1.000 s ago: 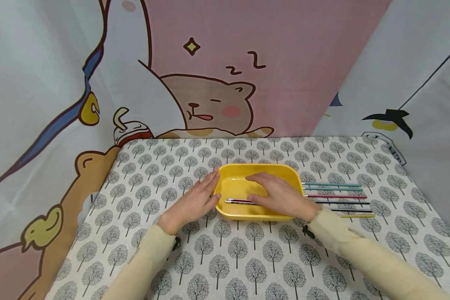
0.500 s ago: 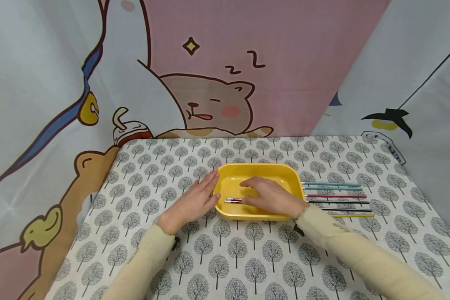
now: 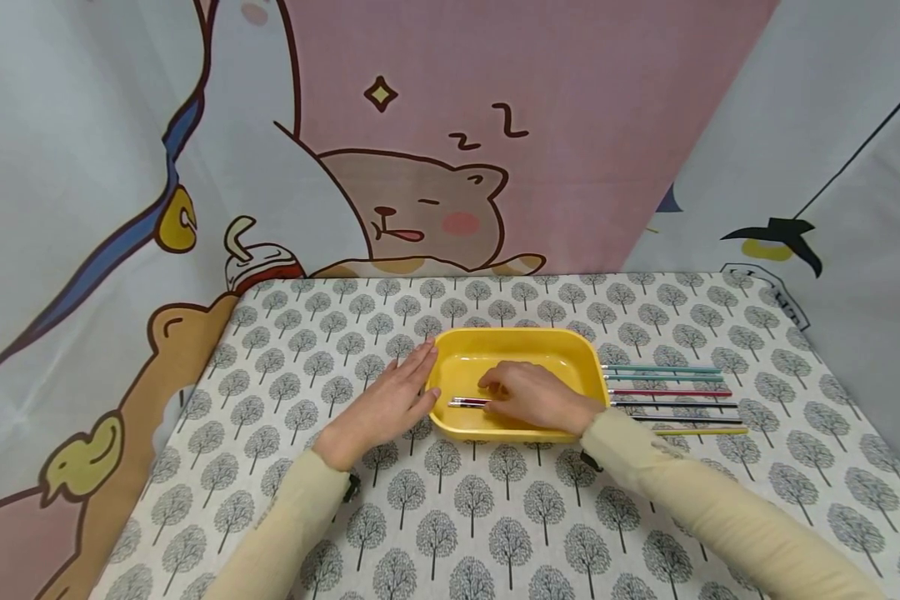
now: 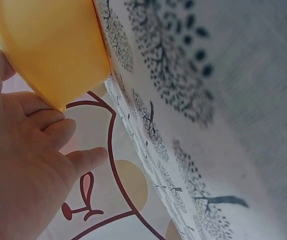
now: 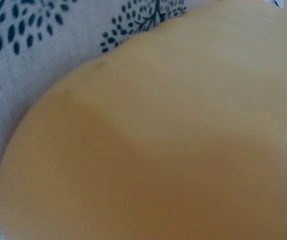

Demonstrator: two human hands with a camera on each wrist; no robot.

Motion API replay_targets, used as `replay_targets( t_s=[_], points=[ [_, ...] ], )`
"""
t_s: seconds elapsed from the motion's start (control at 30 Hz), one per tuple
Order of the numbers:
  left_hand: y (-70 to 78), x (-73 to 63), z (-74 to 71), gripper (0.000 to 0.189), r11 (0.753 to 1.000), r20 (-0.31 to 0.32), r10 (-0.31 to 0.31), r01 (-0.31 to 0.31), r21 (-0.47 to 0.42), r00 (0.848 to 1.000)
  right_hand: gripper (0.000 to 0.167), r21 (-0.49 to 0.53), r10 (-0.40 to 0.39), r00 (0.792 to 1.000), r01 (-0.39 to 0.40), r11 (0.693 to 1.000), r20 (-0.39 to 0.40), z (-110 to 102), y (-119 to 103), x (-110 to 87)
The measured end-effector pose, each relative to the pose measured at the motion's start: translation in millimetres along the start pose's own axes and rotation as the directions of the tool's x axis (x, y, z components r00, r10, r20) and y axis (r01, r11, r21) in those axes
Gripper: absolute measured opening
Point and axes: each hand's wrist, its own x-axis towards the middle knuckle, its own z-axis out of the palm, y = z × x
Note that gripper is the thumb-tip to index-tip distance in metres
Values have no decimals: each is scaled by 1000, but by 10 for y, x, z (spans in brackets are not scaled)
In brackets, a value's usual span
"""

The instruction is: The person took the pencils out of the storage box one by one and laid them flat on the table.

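A yellow plastic basin (image 3: pixel 450 430) stands on the cloth in front of me. My left hand (image 3: pixel 390 407) rests against its left end, fingers fairly straight and touching the rim; the left wrist view shows them on the yellow wall. Inside the basin lie what look like slim pencils (image 3: pixel 465 402), side by side, their silvery ends to the left. My right hand (image 3: pixel 532 396) reaches down into the basin over these pencils, fingers bent, thumb beside them. Its fingertips are hidden, so a grip on a pencil cannot be made out. The right wrist view holds mostly blurred yellow basin (image 5: pixel 183 125).
Right of the basin several pencils lie in a row, teal (image 3: pixel 667 378), red (image 3: pixel 671 392), black (image 3: pixel 678 405) and yellow (image 3: pixel 705 432). The tree-print tablecloth (image 3: pixel 390 533) covers the table. A cartoon-printed curtain (image 3: pixel 585 133) hangs behind and at the sides.
My right hand has moved a little left and lower inside the basin, and its fingers have bent in toward the thumb. The left hand and the basin have stayed in place.
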Motion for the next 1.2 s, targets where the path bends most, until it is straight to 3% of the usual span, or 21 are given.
replay_targets(
  t_s=[0.7, 1.03, 1.2],
  points=[
    [-2, 1, 9, 66, 1000, -8, 11, -11, 7, 1000, 12, -37, -37, 999, 38, 999, 33, 43, 59, 58],
    [16, -6, -5, 66, 1000, -12, 2, -2, -3, 1000, 11, 3, 3, 1000, -3, 1000, 25, 59, 44, 68],
    [22, -9, -5, 66, 1000, -8, -4, 4, -1, 1000, 9, 11, -14, 1000, 13, 1000, 21, 63, 56, 66]
  ],
)
